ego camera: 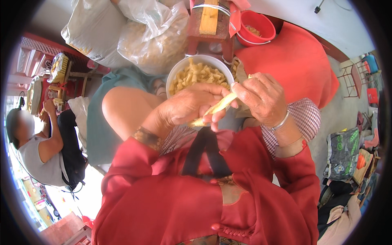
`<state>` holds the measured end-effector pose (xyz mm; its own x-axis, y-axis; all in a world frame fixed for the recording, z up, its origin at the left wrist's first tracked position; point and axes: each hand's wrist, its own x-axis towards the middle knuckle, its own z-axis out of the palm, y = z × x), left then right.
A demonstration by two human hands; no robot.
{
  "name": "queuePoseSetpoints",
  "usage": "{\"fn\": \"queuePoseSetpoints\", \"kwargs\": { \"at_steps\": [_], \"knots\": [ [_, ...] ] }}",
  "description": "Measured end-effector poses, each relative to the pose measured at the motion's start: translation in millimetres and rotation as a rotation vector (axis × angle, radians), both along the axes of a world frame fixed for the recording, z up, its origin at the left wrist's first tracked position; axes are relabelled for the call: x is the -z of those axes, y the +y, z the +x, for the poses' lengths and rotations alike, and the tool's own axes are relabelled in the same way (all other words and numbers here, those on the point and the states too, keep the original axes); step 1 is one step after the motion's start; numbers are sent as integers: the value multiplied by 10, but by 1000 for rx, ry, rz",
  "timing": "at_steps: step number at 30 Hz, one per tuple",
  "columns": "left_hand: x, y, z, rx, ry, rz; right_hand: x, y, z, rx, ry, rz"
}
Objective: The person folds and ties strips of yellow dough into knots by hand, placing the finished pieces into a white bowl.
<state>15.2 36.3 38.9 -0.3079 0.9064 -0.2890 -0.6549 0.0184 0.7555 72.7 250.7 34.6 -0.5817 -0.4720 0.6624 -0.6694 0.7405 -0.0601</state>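
Note:
In front of me a pale yellow strip (221,104) of pliable-looking material slants between my two hands; what it is made of I cannot tell. My left hand (196,102), palm partly turned up, has its fingers around the strip's lower part. The upper end is pinched between the thumb and fingers of my right hand (260,96), which wears a bangle. Just beyond my hands is a white bucket (170,80) filled with short yellow pieces (200,75). My left hand covers part of the near rim.
Behind the bucket stands a reddish wooden stool (196,24) with a wood block (209,18) tied on. Plastic bags (150,46) lie at the back left, beside a red bucket (257,27) and red cloth (288,64) on the right. Another person (46,153) sits at far left.

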Motion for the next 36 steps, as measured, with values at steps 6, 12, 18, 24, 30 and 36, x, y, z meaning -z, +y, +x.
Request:
{"fn": "queuePoseSetpoints", "kwargs": {
  "at_steps": [6,12,18,24,30,36],
  "knots": [
    [51,12,132,-78,-6,4,481,-200,79,35,-367,-536],
    [196,-28,199,-147,336,-203,745,-502,225,-214,-982,-1181],
    [279,104,359,-214,617,-353,888,-501,311,-220,-1188,-1393],
    [463,177,455,-279,507,-270,830,-460,370,-266,-1356,-1716],
    [777,135,507,-316,360,-258,972,-434,429,-381,-1521,-1719],
    [826,177,636,-539,156,-187,1052,-428,479,-171,-1536,-1724]
  ]
}}
